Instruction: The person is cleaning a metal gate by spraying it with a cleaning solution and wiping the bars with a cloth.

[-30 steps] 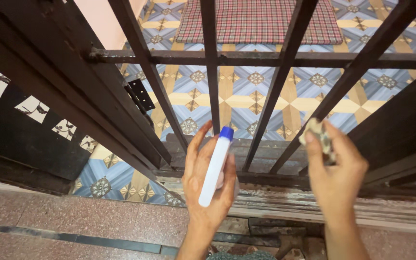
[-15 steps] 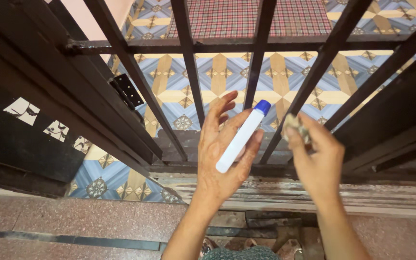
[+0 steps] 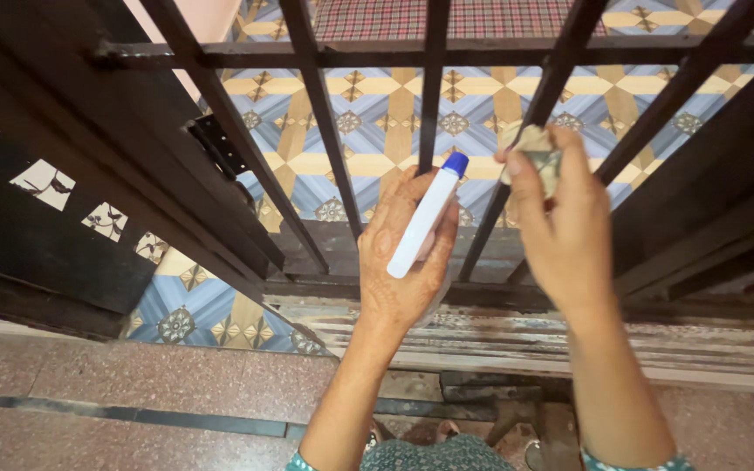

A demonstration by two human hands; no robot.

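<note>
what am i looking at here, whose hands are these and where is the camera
The camera sits on a person's head and looks down, so the two bare arms reaching up from the bottom of the picture are that person's own. There is no machine here.

The left hand holds a slim white tube with a blue cap, lying across the palm and fingers, cap pointing up and to the right. The right hand pinches a small crumpled piece of cloth at its fingertips, right beside one of the bars.

In front of the hands stands a dark metal grille of upright bars with a crossbar near the top. Below it runs a worn, scuffed sill. Through the bars you see a patterned tile floor in blue, yellow and white, and a checked mat at the top edge.
</note>
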